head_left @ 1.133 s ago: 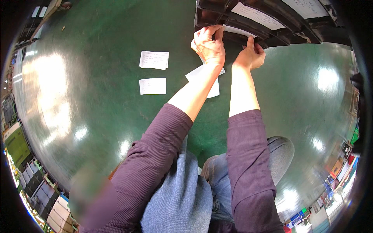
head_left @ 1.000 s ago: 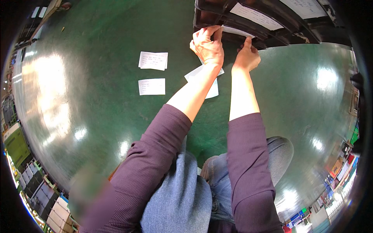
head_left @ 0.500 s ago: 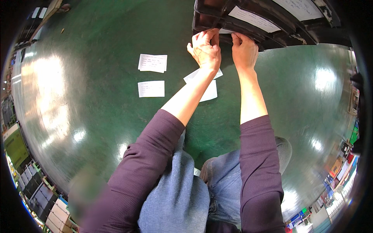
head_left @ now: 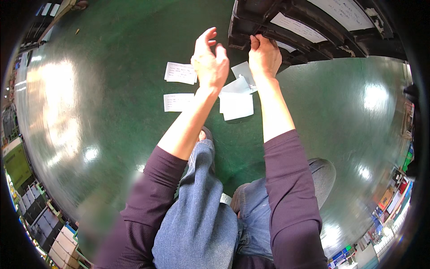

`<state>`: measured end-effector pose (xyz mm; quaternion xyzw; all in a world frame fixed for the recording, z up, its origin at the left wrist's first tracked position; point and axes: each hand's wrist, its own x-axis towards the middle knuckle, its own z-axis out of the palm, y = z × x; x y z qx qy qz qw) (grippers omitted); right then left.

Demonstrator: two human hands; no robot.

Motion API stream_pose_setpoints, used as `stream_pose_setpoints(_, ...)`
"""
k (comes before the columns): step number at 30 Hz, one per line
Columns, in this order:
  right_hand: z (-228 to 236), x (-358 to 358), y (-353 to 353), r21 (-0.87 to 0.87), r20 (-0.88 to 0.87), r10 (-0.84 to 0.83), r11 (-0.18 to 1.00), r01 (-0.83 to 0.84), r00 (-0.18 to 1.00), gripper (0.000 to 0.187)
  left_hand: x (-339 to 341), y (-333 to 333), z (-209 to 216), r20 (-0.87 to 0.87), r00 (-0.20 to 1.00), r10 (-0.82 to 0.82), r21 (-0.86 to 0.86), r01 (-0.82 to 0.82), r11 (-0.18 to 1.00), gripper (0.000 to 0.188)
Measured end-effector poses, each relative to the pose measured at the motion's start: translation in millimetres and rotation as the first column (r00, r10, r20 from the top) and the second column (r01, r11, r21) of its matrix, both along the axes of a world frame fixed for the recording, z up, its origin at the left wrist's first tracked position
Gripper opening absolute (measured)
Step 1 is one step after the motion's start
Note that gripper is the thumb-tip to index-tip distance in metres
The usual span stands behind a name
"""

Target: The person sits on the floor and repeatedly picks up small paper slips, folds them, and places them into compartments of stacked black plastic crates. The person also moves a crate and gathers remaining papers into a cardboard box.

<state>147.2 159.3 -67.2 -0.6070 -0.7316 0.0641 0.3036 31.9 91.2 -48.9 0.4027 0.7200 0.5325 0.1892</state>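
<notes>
A black ribbed plastic crate (head_left: pixel 309 40) stands at the upper right, with paper labels lying between its ribs. At its lower left edge my right hand (head_left: pixel 265 56) is closed, its fingers curled over the left end of a white paper label (head_left: pixel 285 46). Part of that label shows beside the knuckles; the fingertips are partly hidden. Apart from the crate, to its left, my left hand (head_left: pixel 209 62) hangs above the floor with its fingers spread and nothing in them. Another written label (head_left: pixel 298 27) sits in the slot above.
On the green floor (head_left: pixel 121 125), written paper slips (head_left: pixel 180 72) and another slip (head_left: pixel 177 102) lie left of my left arm. Blank white sheets (head_left: pixel 237 106) and greyish sheets (head_left: pixel 243 71) overlap between my forearms. My jeans-clad knees (head_left: pixel 197 206) are close below.
My left hand has let go at the crate and moved left and down, its fingers opening. My right hand has shifted left along the crate's edge, and more of the loose sheets shows.
</notes>
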Motion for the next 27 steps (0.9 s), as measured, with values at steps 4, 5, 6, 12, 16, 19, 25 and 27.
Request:
stream_pose_setpoints(4,1,44,5,-0.077,0.05,0.072,0.995,-0.068,0.996,0.02,-34,-26,-5,0.012,0.998,0.058,-0.072,-0.057,0.996,0.041)
stream_pose_setpoints(5,3,60,7,-0.075,0.069,0.039,0.997,-0.033,0.997,0.02,-49,-33,-8,0.021,0.998,0.067,-0.089,-0.064,0.994,0.042)
stream_pose_setpoints(6,4,71,6,-0.098,0.093,-0.022,0.995,0.031,0.995,0.021,-66,-42,-11,0.022,0.997,0.071,-0.094,-0.069,0.993,0.042)
stream_pose_setpoints(12,-1,54,-1,-0.026,0.162,-0.218,0.974,0.225,0.962,0.016,-159,-95,-34,-0.151,0.952,0.265,-0.261,-0.297,0.919,0.035)
stream_pose_setpoints(16,-6,8,-10,-0.03,0.192,-0.021,0.999,0.027,0.981,0.019,-180,-110,-53,-0.157,0.96,0.232,-0.277,-0.268,0.923,0.033)
stream_pose_setpoints(19,-9,-1,-14,-0.019,0.125,0.068,0.998,-0.066,0.99,0.025,-170,-104,-75,-0.092,0.982,0.167,-0.339,-0.188,0.922,0.032)
stream_pose_setpoints(25,15,57,-5,-0.25,0.23,-0.138,0.948,0.195,0.963,0.032,-166,-92,-100,-0.129,0.987,0.1,-0.418,-0.146,0.897,0.034)
stream_pose_setpoints(27,19,61,-7,-0.306,0.251,-0.204,0.911,0.278,0.946,0.037,-168,-88,-103,-0.103,0.991,0.084,-0.446,-0.121,0.887,0.035)
